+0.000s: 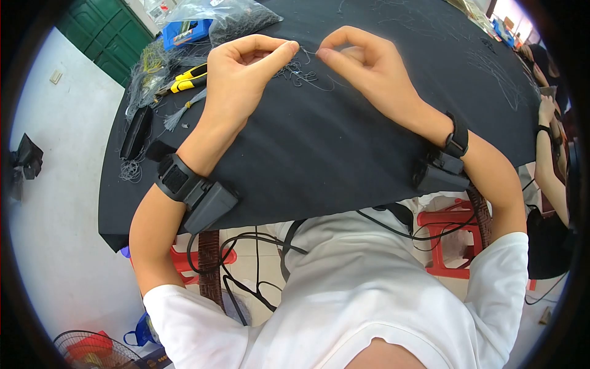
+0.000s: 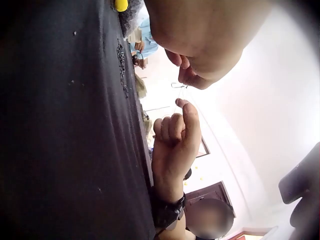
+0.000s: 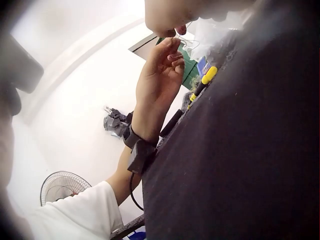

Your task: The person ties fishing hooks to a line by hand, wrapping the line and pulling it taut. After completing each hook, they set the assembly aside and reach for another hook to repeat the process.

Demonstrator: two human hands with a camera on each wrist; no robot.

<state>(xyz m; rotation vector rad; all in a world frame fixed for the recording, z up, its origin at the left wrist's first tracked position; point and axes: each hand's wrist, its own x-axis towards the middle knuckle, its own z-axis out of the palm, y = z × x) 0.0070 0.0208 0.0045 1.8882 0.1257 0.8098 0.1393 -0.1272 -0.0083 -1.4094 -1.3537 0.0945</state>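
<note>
Taking the dark cloth [image 1: 344, 160] as your dial, with 12 o'clock straight away from you, the fine grey strand [image 1: 309, 53] is near 12, lifted above the cloth between your fingertips. The stretch between them has its long axis roughly from 9 to 3, dipping slightly toward 3; a thin loop stands out beside your fingertips in the right wrist view. Which end is the tip you cannot tell.

Your left hand [image 1: 236, 77] pinches the strand between thumb and forefinger, the tips closed together and pointing toward 2. Your right hand [image 1: 375, 74] has thumb and forefinger pinched narrow at the strand's other side, tips toward 10, the other fingers curled in.

Under and between your hands, a loose grey tangle [image 1: 298, 77] lies on the cloth. At 10 you have the yellow-and-black tool [image 1: 189, 79], its handles toward 2; just below it, a tied grey bundle [image 1: 178, 117] slants between 8 and 2. The long black case [image 1: 136, 133] sits at 9, the clear bag [image 1: 249, 24] of grey strands at 11, beside the blue tray [image 1: 184, 34].
</note>
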